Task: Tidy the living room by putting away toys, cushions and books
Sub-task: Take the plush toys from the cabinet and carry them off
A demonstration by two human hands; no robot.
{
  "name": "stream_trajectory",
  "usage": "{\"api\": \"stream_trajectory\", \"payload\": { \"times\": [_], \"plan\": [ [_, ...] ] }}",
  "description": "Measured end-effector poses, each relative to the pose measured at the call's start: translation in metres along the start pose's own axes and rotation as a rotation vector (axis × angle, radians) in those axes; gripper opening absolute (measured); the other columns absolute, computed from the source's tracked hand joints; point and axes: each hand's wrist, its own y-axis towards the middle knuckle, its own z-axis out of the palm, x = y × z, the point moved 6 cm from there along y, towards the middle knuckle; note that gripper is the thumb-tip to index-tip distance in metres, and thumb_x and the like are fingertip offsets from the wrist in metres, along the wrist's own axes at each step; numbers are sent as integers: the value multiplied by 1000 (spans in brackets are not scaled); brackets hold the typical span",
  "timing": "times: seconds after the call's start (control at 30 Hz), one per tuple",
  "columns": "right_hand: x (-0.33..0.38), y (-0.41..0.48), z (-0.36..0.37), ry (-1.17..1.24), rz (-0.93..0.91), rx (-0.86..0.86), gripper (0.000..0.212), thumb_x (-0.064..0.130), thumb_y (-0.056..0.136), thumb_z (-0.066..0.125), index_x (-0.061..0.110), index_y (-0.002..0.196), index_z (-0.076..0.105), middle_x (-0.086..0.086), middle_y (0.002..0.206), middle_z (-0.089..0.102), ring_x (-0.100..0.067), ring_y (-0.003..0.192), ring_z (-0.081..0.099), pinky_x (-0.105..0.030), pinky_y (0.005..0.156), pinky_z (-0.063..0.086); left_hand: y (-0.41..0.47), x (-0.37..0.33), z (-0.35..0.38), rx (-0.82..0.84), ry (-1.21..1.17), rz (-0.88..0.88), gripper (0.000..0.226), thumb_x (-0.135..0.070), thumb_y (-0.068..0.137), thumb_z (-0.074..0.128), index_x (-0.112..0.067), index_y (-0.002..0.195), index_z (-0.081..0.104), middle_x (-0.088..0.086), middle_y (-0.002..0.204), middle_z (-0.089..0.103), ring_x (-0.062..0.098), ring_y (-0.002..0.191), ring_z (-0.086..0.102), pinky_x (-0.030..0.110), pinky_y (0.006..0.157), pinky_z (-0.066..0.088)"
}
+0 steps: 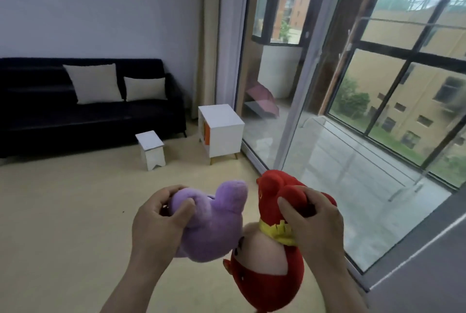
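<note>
Head view, the only one I get. Left hand [157,219] grips the purple plush [214,222], fingers curled over its top end, thumb pressed into the fabric. Right hand [315,222] grips the red plush [267,280], fingers dug into its red upper part, just above a yellow band [277,233]. Both plushes are held in the air over the floor [63,212], low centre of frame. They touch side by side, purple on the left, red on the right. The red plush hangs lower, its bottom end cut off by the frame edge.

Far left is a dark sofa [50,121], with the big cushion [94,83] and small cushion [145,88] propped upright on the seat, beside each other. Near the sofa's right end stands a white stool [150,148]. Right of it is a white cabinet [222,131], with an orange item [207,132] in its open side. Right of that is the glass door [327,136], with a pink umbrella [262,101] lying behind the glass.
</note>
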Motion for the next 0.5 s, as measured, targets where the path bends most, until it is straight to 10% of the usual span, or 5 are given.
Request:
{"api": "stream_trajectory", "payload": {
  "times": [0.5],
  "plan": [
    [95,141,268,162,-166,233,12,26,73,76,34,78,68,18,74,64,3,78,58,-12,63,39,205,39,-138,-311,103,-17,28,-30,60,58,-31,86,70,-22,83,69,-4,78,62,15,62,46]
  ]
}}
